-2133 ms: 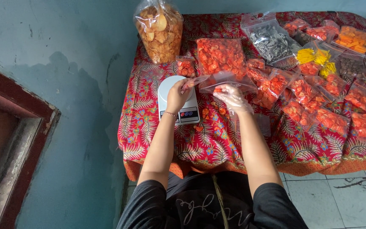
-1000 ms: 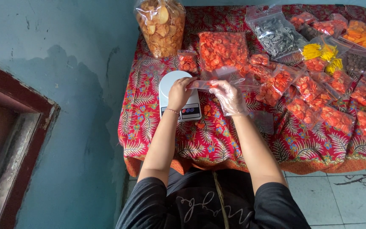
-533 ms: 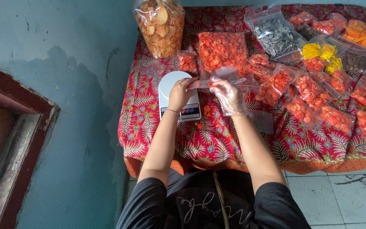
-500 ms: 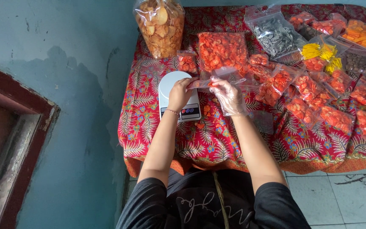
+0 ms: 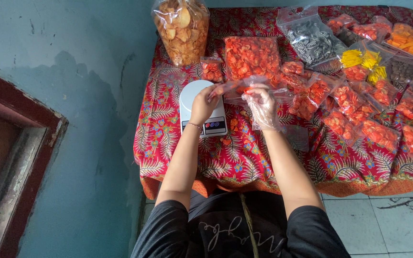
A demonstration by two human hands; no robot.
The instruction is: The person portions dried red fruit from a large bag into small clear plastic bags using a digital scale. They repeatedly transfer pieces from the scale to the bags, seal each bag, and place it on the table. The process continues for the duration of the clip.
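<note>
Centre of frame, above the white kitchen scale [image 5: 201, 109]: the person holds a small clear plastic bag [image 5: 237, 89] with a few red-orange crackers inside, raised over the red patterned tablecloth [image 5: 244, 153]. Left hand [image 5: 203, 102], bare, pinches the bag's left edge closed between fingers. Right hand [image 5: 263, 106], in a thin clear glove, grips the bag's right side. The bag looks light, thin, floppy and likely slippery; the contents seem brittle, so the top edges look like the safest hold. Filled cracker packets [image 5: 359, 119] sit at right, and a big bag of pale chips [image 5: 181, 28] at upper left.
</note>
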